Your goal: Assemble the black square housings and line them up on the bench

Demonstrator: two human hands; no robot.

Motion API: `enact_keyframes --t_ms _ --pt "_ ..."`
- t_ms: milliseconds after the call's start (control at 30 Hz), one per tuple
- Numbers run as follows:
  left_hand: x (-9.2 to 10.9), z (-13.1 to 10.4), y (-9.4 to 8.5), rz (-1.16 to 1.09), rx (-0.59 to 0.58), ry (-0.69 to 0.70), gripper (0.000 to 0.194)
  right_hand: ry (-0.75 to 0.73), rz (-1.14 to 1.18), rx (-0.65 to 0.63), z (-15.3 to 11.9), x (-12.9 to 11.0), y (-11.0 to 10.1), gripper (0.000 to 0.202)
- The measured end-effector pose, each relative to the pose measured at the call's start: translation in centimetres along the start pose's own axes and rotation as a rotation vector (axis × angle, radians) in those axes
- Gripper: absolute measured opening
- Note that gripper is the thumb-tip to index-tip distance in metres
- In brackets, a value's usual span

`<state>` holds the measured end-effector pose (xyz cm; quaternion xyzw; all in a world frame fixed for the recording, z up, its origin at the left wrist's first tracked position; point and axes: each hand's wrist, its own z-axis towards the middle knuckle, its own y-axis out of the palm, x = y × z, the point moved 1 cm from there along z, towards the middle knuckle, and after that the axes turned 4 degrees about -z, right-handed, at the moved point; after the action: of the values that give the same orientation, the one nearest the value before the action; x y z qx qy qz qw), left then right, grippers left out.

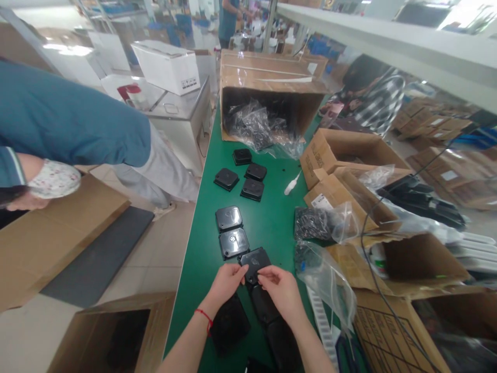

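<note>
A black plastic housing [254, 260] lies on the green table between my hands. My left hand [230, 282], a red string at its wrist, is closed with thumb and fingertips at the housing's left edge. My right hand [278, 286] is pinched over its lower right corner; anything between those fingertips is too small to make out. Two glossy black housings [233, 242] lie just beyond my left hand. More black housings [264, 305] form a row below the one at my fingers, partly under my right forearm. Beside my left wrist sits a dark black part [230, 324].
Several black housings [252, 189] lie farther up the table. A white dropper bottle [292, 184], a bag of small black parts [313, 224] and open cartons [349, 155] line the right side. A large carton [272, 70] stands at the far end. A person's blue sleeve [77, 114] is at left.
</note>
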<state>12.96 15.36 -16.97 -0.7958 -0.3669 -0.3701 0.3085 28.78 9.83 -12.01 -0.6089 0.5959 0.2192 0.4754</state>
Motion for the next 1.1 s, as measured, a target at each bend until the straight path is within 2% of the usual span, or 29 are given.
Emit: enact_keyframes --t_ms 33,100,200,333,433,533,733,900,1100 --pt "-0.1 0.0 0.0 0.002 -0.005 0.003 0.056 -0.067 -0.118 -0.002 0.0 -0.3 0.3 0.011" --pt "-0.3 0.2 0.1 0.005 -0.009 0.009 0.057 -0.175 -0.317 -0.013 -0.1 -1.0 0.8 0.015" --pt "-0.5 0.3 0.1 0.002 -0.019 0.015 0.058 -0.225 -0.443 -0.04 -0.1 -1.8 1.3 0.019" --pt "-0.6 0.3 0.0 -0.008 -0.028 0.008 0.059 -0.18 -0.384 -0.08 0.3 -1.7 1.2 0.013" --pt "-0.6 0.3 0.0 -0.016 -0.026 -0.002 0.059 -0.073 -0.283 -0.107 0.8 -1.0 0.8 0.012" --pt "-0.6 0.2 0.0 -0.026 -0.032 -0.014 0.059 -0.027 -0.272 -0.076 1.1 -0.5 0.5 0.014" --pt "-0.3 0.0 -0.1 -0.045 -0.049 -0.016 0.059 -0.102 -0.361 -0.072 0.6 -1.1 0.8 0.014" --pt "-0.1 -0.1 -0.3 -0.047 -0.048 -0.001 0.058 -0.227 -0.482 -0.079 0.1 -1.6 1.3 0.018" --pt "-0.1 -0.1 -0.3 -0.042 -0.032 -0.005 0.057 -0.269 -0.529 -0.097 0.0 -1.7 1.6 0.021"
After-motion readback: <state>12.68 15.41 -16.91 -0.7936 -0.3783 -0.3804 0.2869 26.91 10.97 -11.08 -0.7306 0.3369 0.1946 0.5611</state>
